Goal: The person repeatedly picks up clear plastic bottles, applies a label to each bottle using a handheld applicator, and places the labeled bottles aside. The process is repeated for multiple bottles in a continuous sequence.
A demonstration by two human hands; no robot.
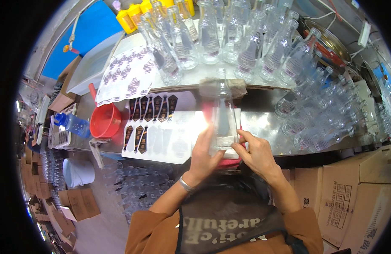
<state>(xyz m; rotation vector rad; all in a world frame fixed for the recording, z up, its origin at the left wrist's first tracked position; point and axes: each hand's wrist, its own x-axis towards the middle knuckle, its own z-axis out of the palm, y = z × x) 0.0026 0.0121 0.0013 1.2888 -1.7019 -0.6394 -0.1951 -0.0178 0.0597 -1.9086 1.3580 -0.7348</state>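
A person's two hands hold a clear glass bottle upright over the metal counter, just below the centre of the frame. The left hand wraps the bottle's base from 7 o'clock, its grip closed on the glass; a silver bangle circles that wrist. The right hand presses in from 4 o'clock, fingertips pinched narrow against the pale label low on the bottle. At 9 o'clock of the bottle lies a white sheet of dark, tie-shaped labels, and past it a red funnel beside a blue-capped bottle. Toward 12 o'clock, upright labelled bottles crowd the raised shelf; at 3 o'clock more bottles lie on their sides in a heap. Cardboard cartons stand at 4 o'clock, below the counter's edge.
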